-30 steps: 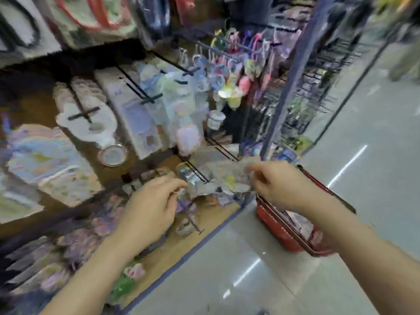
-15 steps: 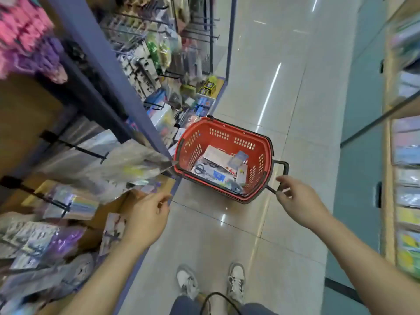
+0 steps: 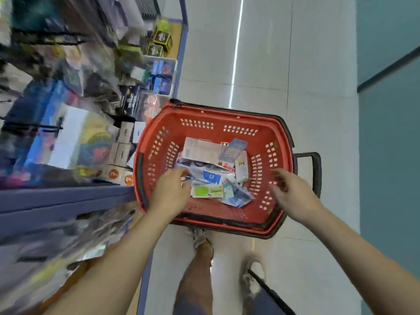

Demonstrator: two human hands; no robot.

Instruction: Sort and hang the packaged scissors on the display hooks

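I am looking down at a pale tiled floor (image 3: pixel 261 64) that fills the middle of the frame, glossy, with a thin bright strip of reflected light (image 3: pixel 235 53) running from the top edge downward. Along the left side stands a shelf unit (image 3: pixel 68 196) with a blue edge, its goods too blurred to tell apart. At the right edge rises a teal wall (image 3: pixel 391 155) crossed by a dark slanted line in the upper right.
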